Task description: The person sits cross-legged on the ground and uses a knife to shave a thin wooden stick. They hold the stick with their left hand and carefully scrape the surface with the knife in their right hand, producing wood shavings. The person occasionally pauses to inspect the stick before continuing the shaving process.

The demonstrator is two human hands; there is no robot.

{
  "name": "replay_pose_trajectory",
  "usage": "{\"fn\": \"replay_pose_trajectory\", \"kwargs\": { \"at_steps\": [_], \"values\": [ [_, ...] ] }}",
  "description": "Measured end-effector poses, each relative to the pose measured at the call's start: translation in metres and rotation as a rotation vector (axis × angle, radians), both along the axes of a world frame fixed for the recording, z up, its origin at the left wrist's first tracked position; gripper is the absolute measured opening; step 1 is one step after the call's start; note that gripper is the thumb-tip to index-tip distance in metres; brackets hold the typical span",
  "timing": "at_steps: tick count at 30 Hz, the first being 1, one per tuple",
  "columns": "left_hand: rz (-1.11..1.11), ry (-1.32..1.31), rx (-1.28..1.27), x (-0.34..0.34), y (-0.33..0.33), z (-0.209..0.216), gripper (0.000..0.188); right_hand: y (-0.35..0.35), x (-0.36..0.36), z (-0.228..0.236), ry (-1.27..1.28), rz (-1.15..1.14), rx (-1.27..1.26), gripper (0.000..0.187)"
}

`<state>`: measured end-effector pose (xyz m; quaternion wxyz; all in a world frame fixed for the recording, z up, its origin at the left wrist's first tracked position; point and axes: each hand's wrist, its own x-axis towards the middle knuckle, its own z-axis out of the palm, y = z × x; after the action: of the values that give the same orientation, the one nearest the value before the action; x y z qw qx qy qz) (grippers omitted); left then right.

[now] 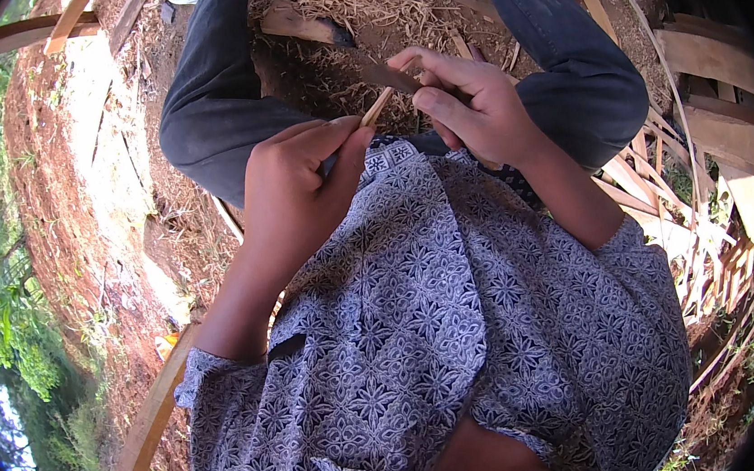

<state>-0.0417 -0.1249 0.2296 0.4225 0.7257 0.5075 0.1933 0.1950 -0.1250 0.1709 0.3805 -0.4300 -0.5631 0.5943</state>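
Observation:
My left hand is closed round a short, pale wooden stick, whose end pokes out past the thumb and forefinger. Facing it, my right hand grips a knife with a dull brown blade pointing left and away from me. The blade lies close by the stick's tip; whether they touch I cannot tell. Its handle is hidden in my fingers. Both hands are in front of my waist, between my bent knees.
Wood shavings litter the brown soil between my feet. A chunky wood piece with a dark end lies beyond my hands. Split wooden strips and boards are piled at the right. A curved plank stands at the lower left, near green plants.

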Motion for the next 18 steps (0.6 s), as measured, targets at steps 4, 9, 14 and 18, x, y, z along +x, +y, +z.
{"fn": "replay_pose_trajectory", "kwargs": {
  "at_steps": [4,9,14,18],
  "values": [
    [0.024,0.005,0.031,0.001,-0.002,-0.002,0.017,0.001,-0.004,-0.002,-0.026,-0.02,0.025,0.037],
    [0.027,-0.052,0.034,0.001,-0.003,-0.014,0.022,0.008,0.0,-0.002,0.098,0.069,-0.131,0.043],
    [0.22,-0.308,-0.444,-0.002,-0.005,-0.015,0.033,0.021,0.007,0.001,0.37,0.099,-0.361,0.051],
    [0.267,-0.418,-0.521,-0.01,0.001,-0.029,0.041,0.023,0.017,-0.028,0.348,-0.146,-0.483,0.047]
  ]
}}
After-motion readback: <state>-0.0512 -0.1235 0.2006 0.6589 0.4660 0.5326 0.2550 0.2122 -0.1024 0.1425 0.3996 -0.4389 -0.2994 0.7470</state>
